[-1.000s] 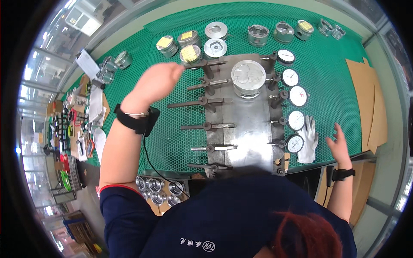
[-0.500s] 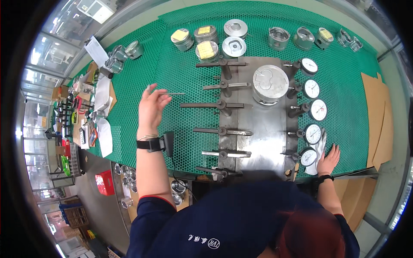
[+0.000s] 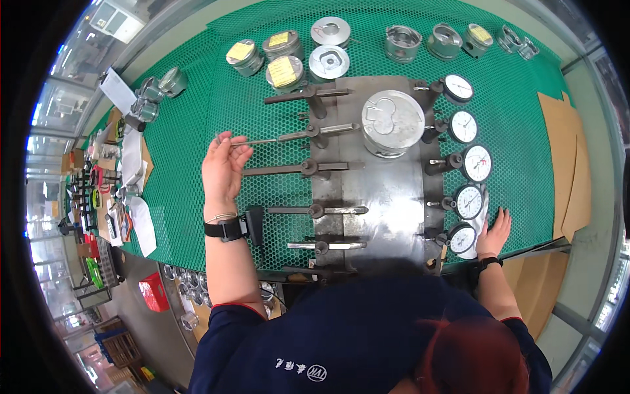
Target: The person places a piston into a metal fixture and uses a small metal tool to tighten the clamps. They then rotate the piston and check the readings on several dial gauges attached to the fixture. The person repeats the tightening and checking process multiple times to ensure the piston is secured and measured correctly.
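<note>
My left hand [image 3: 224, 167] pinches a thin metal rod [image 3: 259, 142] between thumb and fingers. The rod's far tip meets the outer end of the second clamping bar [image 3: 341, 129] on a steel fixture plate [image 3: 397, 203]. Whether the tip sits inside the bar's end is too small to tell. Flat on the green mat lies my right hand [image 3: 497, 233], fingers spread, beside a crumpled white cloth [image 3: 478, 246] and the nearest dial gauge [image 3: 462, 238]. On the plate's far half stands a large piston [image 3: 392, 125], crown up.
Several posts with bars line the plate's left edge; several dial gauges line its right. Pistons, some with yellow notes [image 3: 283, 71], stand along the back of the green mat [image 3: 190, 144]. Cardboard sheets [image 3: 564, 164] lie at right. Papers [image 3: 141, 223] and tools crowd the left.
My left hand has brought the rod to the second bar's end; half a second ago there was a gap. The whole view has shifted slightly. My right hand stays flat on the mat.
</note>
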The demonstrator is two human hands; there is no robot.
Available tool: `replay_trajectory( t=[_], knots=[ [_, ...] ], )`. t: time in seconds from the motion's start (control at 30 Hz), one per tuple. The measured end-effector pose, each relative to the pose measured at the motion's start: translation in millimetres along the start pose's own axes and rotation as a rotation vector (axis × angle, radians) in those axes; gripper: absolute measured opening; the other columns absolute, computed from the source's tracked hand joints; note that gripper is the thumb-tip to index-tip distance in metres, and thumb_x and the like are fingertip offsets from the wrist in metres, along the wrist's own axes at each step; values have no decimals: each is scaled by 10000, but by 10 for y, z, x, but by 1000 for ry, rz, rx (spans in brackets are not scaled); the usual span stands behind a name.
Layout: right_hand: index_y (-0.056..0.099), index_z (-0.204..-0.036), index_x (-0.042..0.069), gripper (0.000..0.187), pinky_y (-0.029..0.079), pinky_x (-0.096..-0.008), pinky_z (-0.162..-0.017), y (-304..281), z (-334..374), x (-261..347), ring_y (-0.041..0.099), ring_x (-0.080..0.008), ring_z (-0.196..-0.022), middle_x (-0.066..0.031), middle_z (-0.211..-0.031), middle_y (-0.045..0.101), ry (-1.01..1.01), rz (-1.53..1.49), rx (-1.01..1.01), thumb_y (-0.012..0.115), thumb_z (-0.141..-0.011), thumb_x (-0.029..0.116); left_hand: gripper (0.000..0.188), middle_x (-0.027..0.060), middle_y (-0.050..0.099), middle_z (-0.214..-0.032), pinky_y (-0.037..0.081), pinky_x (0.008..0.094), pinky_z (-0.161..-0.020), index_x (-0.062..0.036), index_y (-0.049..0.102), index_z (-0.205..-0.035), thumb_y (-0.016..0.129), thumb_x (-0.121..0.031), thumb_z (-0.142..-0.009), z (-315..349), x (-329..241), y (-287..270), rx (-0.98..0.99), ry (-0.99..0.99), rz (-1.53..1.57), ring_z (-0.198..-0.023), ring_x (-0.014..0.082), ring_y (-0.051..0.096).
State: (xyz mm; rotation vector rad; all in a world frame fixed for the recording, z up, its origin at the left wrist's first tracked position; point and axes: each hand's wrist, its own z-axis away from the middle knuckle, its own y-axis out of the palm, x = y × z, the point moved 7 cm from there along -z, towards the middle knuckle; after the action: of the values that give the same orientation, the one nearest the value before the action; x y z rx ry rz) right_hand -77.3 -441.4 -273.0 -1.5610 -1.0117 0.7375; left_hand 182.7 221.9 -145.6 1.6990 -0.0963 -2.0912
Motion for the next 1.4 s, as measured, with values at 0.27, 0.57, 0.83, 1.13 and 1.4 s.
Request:
replay_trajectory(
  t=[0.27,0.57,0.83,1.13,1.4],
  knots=[
    [396,-1492,57,632,245,-532,-1190,-36,8,-10,310,-436,-1443,-199,-1560,373,29,-25,-9,598,-943,293,207,170,662,-1059,628,344,-804,22,498,-1212,494,-101,-1046,-7,38,92,0,16,-8,-864,216,675],
    [424,-1467,80,633,245,-533,-1194,-119,-29,76,311,-412,-1453,-193,-1548,383,89,-57,21,635,-912,299,195,175,658,-1081,610,336,-846,18,513,-1206,517,-82,-1039,-58,96,41,53,4,-13,-902,222,675],
    [430,-1463,81,643,235,-529,-1204,-136,-31,71,302,-408,-1460,-179,-1560,378,98,-49,22,635,-911,339,140,181,673,-1062,624,365,-845,5,525,-1154,508,-69,-1037,-157,202,-111,60,10,113,-895,236,696],
    [418,-1478,91,635,229,-526,-1207,-127,-39,77,298,-401,-1465,-171,-1567,372,111,-49,31,614,-938,362,132,203,666,-1083,622,375,-854,8,500,-1155,498,-50,-1036,-145,277,-97,40,29,166,-894,245,699],
    [421,-1473,85,638,228,-525,-1205,-108,-22,54,305,-401,-1459,-182,-1556,378,95,-49,30,636,-915,309,135,208,656,-1101,616,387,-872,6,493,-1152,508,-63,-1036,-81,255,-33,-15,26,144,-908,249,693]
  ],
)
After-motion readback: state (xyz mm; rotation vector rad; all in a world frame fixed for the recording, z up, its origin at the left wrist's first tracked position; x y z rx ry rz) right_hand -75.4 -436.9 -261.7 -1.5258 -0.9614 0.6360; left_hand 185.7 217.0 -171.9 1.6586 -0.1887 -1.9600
